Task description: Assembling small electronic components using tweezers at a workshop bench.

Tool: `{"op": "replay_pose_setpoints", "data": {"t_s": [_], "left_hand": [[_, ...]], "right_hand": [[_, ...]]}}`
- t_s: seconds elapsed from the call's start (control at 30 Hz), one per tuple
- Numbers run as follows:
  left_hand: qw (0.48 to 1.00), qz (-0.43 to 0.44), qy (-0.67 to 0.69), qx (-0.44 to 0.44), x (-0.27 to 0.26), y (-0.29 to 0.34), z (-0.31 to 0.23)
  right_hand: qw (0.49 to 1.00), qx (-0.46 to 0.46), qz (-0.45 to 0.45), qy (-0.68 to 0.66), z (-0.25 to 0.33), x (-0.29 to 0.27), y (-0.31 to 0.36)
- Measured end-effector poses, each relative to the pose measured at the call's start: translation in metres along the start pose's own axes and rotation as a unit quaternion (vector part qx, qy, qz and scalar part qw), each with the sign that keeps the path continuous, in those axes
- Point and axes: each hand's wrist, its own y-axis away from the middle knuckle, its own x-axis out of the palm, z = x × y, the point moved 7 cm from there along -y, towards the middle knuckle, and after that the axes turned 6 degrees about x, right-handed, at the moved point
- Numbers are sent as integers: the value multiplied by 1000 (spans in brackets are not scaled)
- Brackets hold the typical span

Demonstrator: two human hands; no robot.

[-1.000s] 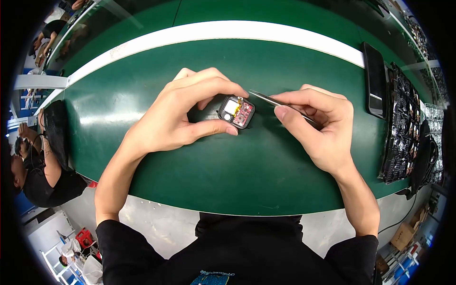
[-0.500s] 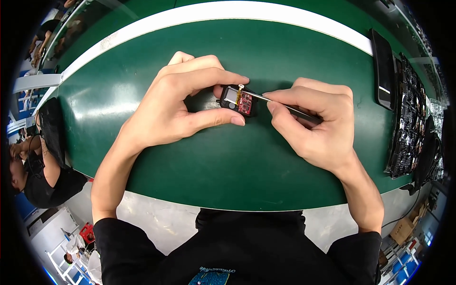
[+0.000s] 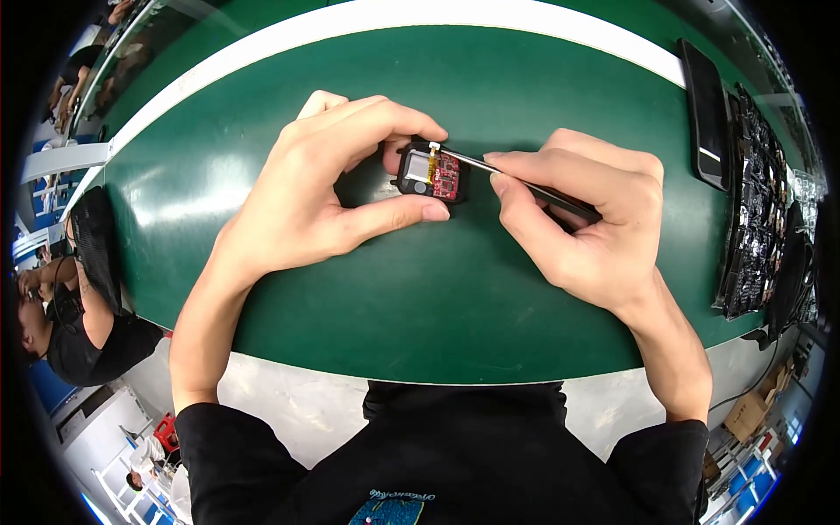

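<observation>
Between the thumb and fingers of my left hand (image 3: 324,184) is a small black device housing (image 3: 405,185), gripped by its edges. Inside it show a silver rectangular part, likely a battery, and a red circuit board (image 3: 447,178). A yellow flex strip (image 3: 433,164) with a white end (image 3: 435,147) runs between them and sticks up at the far edge. My right hand (image 3: 595,210) pinches dark tweezers (image 3: 560,201) like a pen. Their silver tip reaches the far edge of the housing beside the strip's white end; whether it touches is too small to tell.
On the green table (image 3: 420,306), a black phone-like slab (image 3: 703,114) lies at the right, next to black trays (image 3: 752,210) packed with small parts. A white strip (image 3: 420,12) crosses the far side. At the left edge, another person (image 3: 87,324) sits beside a black mesh object (image 3: 94,232).
The housing and my left fingers have shifted slightly left and away from me. The tweezers' tip has moved up toward the white end of the strip, and my right hand has moved slightly right.
</observation>
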Motion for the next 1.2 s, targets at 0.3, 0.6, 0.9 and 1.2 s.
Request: {"op": "replay_pose_setpoints", "data": {"t_s": [0.3,0.6,0.9,1.2], "left_hand": [[1000,-21,15,1,-1,1,4],[1000,-18,23,-2,-3,1,3],[995,40,92,-9,-8,1,17],[994,49,96,5,-5,0,15]], "right_hand": [[996,-51,-6,70,8,4,1],[996,-50,2,80,11,7,2],[996,65,52,-45,-2,3,-2],[995,64,63,-45,-5,2,-1]]}}
